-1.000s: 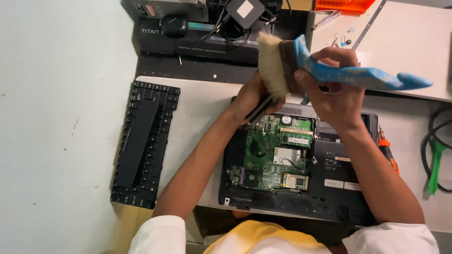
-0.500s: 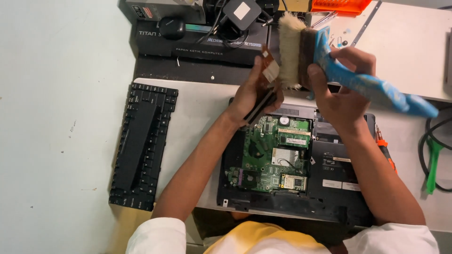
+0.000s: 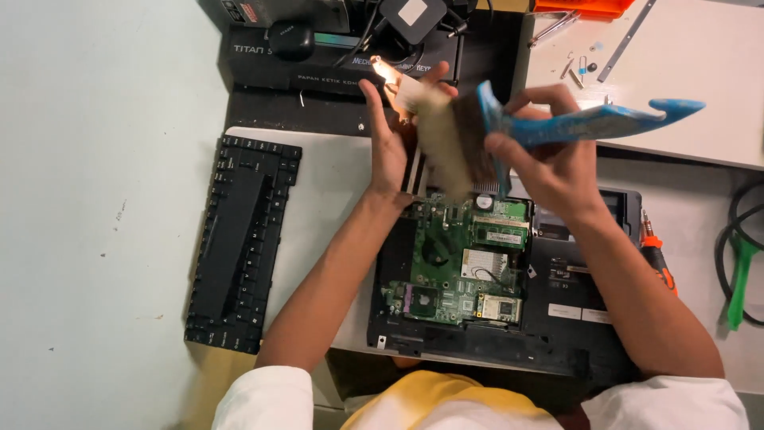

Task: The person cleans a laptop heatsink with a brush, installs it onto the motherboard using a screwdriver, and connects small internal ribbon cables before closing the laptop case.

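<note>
Overhead, right hand [image 3: 549,163] grips blue brush [image 3: 509,131].

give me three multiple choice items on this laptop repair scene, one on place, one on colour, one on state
1. Where does the detached keyboard lie?
A. left of the opened laptop
B. on top of it
C. right of it

2. What colour is the brush handle?
A. red
B. blue
C. black

3. What does the left hand hold?
A. nothing
B. a screwdriver
C. a small metal part

Answers: A, the keyboard lies apart on the left; B, the right hand grips a blue handle; C, the fingers pinch the part against the bristles.
</note>
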